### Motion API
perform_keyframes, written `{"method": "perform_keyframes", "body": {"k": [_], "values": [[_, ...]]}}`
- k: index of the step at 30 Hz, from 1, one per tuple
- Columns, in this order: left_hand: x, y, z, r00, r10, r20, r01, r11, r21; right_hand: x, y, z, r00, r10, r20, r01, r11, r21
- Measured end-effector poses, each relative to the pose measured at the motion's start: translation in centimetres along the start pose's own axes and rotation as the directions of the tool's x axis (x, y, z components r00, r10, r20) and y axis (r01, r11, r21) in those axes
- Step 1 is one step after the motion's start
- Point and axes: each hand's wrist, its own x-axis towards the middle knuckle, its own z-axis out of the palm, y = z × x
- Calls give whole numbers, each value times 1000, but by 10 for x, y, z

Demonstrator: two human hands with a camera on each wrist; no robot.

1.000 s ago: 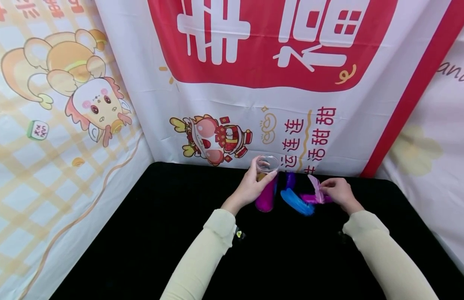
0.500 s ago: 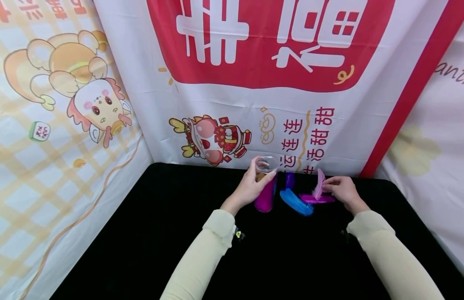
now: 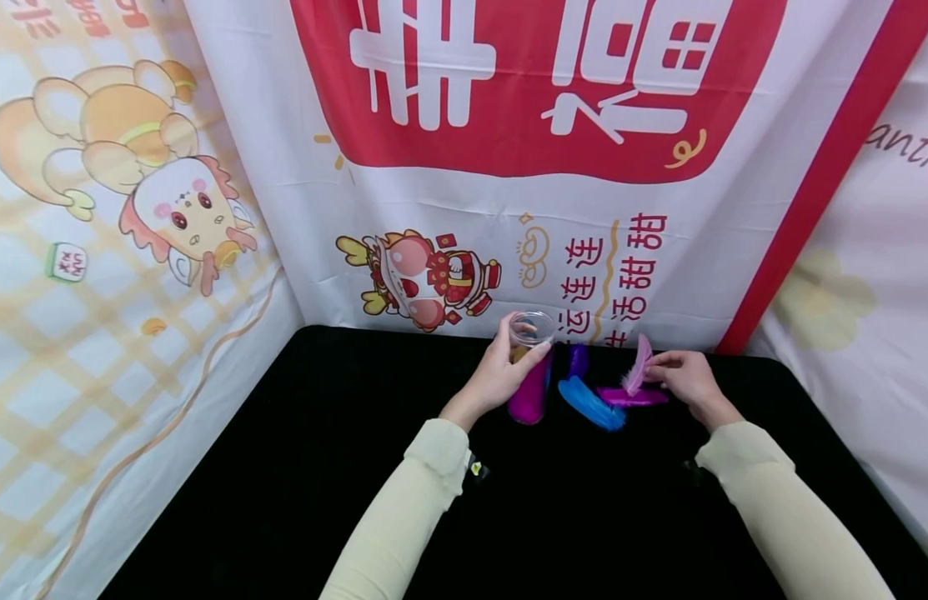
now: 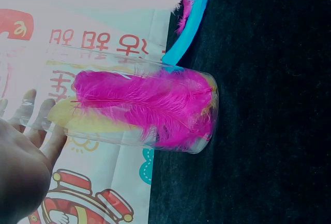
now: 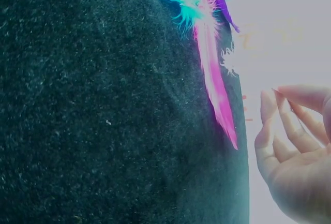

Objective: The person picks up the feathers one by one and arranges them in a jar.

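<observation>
Tilting slightly off upright, the pale pink feather is pinched by the right hand, right of the jar gripped by the left hand.

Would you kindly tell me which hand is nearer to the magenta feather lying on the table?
The right hand is nearer: it pinches a pale pink feather close by the magenta feather's right end. The left hand is farther off, to the left, gripping a clear jar.
</observation>
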Motion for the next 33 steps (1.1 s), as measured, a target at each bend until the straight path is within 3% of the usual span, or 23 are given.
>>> {"method": "perform_keyframes", "body": {"k": [33], "values": [[-1,0,0,1000,-7,-9,7,1000,30,-6,-24,-1,998,-55,-19,57,997,57]]}}
